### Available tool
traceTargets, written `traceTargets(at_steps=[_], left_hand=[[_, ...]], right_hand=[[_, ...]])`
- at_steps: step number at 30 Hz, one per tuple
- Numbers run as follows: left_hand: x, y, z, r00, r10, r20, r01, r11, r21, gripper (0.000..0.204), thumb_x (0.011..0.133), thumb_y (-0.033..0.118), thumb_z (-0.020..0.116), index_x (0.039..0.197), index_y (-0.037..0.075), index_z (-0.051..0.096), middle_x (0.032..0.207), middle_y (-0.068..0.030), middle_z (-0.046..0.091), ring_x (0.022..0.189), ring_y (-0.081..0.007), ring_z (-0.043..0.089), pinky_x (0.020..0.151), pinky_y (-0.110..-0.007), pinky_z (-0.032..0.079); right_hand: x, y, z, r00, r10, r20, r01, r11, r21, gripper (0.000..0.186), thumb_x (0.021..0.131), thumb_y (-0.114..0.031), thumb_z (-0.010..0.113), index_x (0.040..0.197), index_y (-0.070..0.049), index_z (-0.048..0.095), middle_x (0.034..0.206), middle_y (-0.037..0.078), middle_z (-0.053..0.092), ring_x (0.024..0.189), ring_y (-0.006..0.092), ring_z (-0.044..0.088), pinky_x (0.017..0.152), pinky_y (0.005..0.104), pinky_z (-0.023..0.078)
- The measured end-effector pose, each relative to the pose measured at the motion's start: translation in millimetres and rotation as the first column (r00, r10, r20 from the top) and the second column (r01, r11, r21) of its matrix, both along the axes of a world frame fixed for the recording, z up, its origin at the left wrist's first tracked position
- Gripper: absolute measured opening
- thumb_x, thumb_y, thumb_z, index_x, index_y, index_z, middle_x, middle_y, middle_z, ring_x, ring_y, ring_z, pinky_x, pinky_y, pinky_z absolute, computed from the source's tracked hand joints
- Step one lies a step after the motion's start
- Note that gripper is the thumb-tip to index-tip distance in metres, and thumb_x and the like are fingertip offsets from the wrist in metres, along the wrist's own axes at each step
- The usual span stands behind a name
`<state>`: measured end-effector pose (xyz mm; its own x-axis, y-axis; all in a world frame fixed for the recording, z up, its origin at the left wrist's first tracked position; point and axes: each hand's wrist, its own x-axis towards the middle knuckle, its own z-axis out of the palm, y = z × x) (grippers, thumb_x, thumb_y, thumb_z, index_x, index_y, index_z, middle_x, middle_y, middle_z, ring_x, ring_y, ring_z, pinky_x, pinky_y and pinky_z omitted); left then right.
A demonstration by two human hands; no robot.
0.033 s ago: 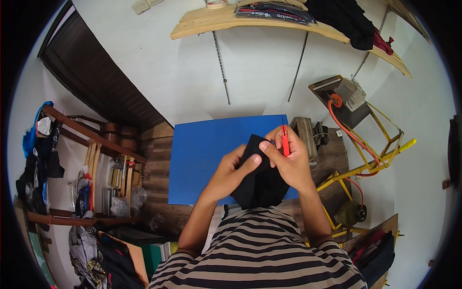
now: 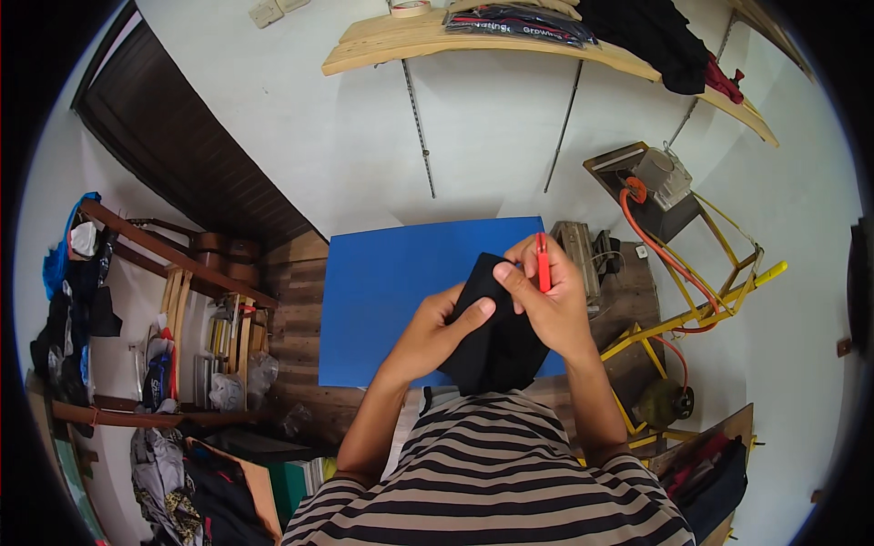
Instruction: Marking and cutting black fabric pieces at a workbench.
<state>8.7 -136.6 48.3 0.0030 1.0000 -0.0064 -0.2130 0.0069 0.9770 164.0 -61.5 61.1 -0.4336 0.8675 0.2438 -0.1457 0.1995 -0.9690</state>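
Observation:
Black cloth (image 2: 510,359) is bunched in front of my striped shirt, over the near edge of a blue table (image 2: 391,291). My left hand (image 2: 437,332) grips it from the left, with the thumb lying along the fabric. From the other side, my right hand (image 2: 551,296) pinches the upper part of the cloth between thumb and fingers. A small slim red tool (image 2: 544,266) with a forked top, possibly thread snips, stands upright against the fingers of that same hand. The cloth hides most of my left fingers.
A wooden shelf (image 2: 391,45) with packed garments spans the wall ahead. On the right stands a yellow metal frame (image 2: 692,314) with an orange hose and a round tank (image 2: 665,403). A brown rack (image 2: 173,250) with clothes is at the left, near a dark door (image 2: 191,136).
The red tool has shifted slightly, and its thin tip no longer sticks up as far. Both hands keep nearly the same hold on the black cloth.

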Motion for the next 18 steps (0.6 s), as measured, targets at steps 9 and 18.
traceTargets(at_steps=[9, 18], left_hand=[[-11, -18, -22, 0.995, -0.104, -0.007, 0.104, 0.994, -0.018, 0.041, 0.096, 0.022, 0.057, 0.129, -0.001, 0.05, 0.111, -0.0036, 0.061, 0.094, -0.0066, 0.056, 0.08, -0.022, 0.045], [-7, -18, -14, 0.863, -0.036, 0.504, 0.083, 0.994, -0.072, 0.049, 0.088, 0.008, 0.048, 0.135, -0.004, 0.044, 0.121, -0.0117, 0.06, 0.106, -0.0163, 0.06, 0.093, -0.027, 0.045]], right_hand=[[-2, 20, -7, 0.998, -0.039, -0.057, 0.045, 0.993, 0.105, 0.026, 0.087, -0.004, 0.065, 0.08, -0.009, 0.04, 0.083, 0.004, 0.054, 0.057, 0.0036, 0.043, 0.048, 0.0192, 0.034], [-13, 34, -22, 0.922, -0.353, 0.158, 0.229, 0.827, 0.513, 0.027, 0.085, -0.02, 0.07, 0.082, -0.002, 0.05, 0.064, 0.007, 0.049, 0.052, 0.0182, 0.043, 0.051, 0.029, 0.037]])
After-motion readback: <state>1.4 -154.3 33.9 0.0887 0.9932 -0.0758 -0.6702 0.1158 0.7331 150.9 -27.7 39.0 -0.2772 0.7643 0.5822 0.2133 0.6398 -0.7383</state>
